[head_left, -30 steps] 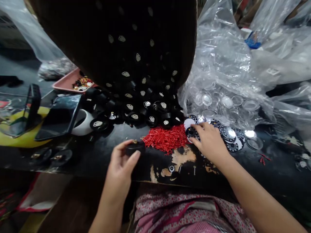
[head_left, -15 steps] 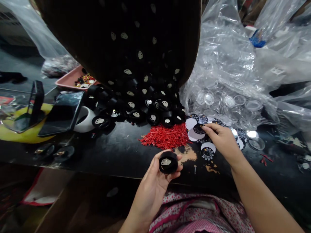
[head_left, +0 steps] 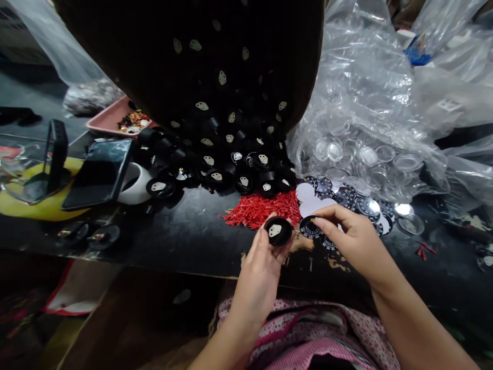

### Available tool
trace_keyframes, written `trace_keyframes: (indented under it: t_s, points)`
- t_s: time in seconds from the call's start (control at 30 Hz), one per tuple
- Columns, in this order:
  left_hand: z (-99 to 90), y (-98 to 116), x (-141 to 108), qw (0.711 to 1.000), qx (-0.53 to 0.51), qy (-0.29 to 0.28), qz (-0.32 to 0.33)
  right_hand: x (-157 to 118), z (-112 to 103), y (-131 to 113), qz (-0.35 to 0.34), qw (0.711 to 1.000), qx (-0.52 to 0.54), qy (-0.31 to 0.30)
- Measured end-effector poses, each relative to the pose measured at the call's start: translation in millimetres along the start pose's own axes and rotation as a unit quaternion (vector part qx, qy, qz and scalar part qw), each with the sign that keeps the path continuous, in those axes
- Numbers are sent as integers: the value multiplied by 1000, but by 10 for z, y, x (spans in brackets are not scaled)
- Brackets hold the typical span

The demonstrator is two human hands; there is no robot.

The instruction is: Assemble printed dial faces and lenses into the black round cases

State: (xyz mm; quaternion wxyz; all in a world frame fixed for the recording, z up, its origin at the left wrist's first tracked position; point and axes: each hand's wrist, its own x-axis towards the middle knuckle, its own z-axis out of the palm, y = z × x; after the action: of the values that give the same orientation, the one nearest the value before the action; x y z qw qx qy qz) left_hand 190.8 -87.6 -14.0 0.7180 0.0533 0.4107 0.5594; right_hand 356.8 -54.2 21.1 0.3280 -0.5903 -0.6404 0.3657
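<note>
A round black clock case (head_left: 285,237) with a pale metal plate inside lies in the fingers of my left hand (head_left: 265,259), its opening facing up. Between thumb and fingertips my right hand (head_left: 348,231) pinches a black printed clock dial (head_left: 308,226), just to the right of the case and apart from it. Loose dials (head_left: 344,197), some white side up, spread on the table behind my right hand. A heap of small red clock hands (head_left: 262,209) lies beyond my left hand.
Many black cases (head_left: 216,177) spill from a large dark container (head_left: 192,72). At right a plastic bag (head_left: 358,103) holds clear round covers (head_left: 385,154). Further left are a phone (head_left: 98,174), a white ring (head_left: 134,185), a yellow object (head_left: 23,205) and a pink tray (head_left: 103,121).
My right hand has drawn the dial off the pile, toward me and the case. My left hand has lifted the case slightly away from me and to the right.
</note>
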Motion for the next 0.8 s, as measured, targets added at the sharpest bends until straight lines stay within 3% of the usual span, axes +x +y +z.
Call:
trace_keyframes:
  t_s: [0.17, 0.37, 0.47, 0.57, 0.67, 0.8]
  points:
    - [-1, -69, -68, 998, 46, -53, -5, -47, 193, -130, -63, 998, -1, -7]
    - [-112, -77, -74, 986, 159, -50, 10, -28, 204, -111, 40, 997, 51, -36]
    - [-144, -25, -68, 976, 211, -61, 10, -19, 171, -98, 70, 991, 95, -64]
    - [-137, 13, -68, 963, 259, -66, 23, -27, 174, -95, 76, 992, 73, -64]
    - [-133, 6, -65, 963, 257, -75, 27, -40, 179, -89, 74, 995, 40, -54]
    - [-156, -44, -57, 973, 210, -89, 22, -30, 180, -63, 104, 987, 99, -74]
